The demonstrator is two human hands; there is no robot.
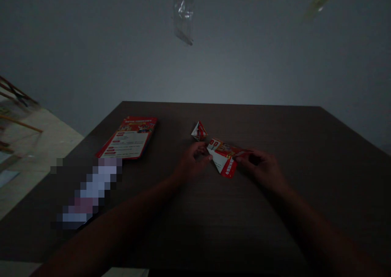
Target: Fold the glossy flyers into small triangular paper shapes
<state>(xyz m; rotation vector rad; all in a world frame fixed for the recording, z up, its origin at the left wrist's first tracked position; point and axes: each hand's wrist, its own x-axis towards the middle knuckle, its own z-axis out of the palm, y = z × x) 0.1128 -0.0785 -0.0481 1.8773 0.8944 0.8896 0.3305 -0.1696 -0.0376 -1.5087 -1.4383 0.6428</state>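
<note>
A red and white printed leaflet (220, 159), partly folded with slanting edges, is held between my two hands just above or on the dark table. My left hand (195, 159) pinches its left corner between thumb and fingers. At its right end, my right hand (261, 165) grips the red part with thumb and fingertips. Just behind the left hand stands a small folded paper piece (199, 131) in red and white, touched by neither hand.
The brown table (275, 124) meets a grey wall (91, 57). On its left lies a stack of red and white leaflets (131, 138), with a pixelated bright object (97, 187) in front. Clear plastic (183, 16) hangs on the wall. Wooden sticks (21, 123) show at far left.
</note>
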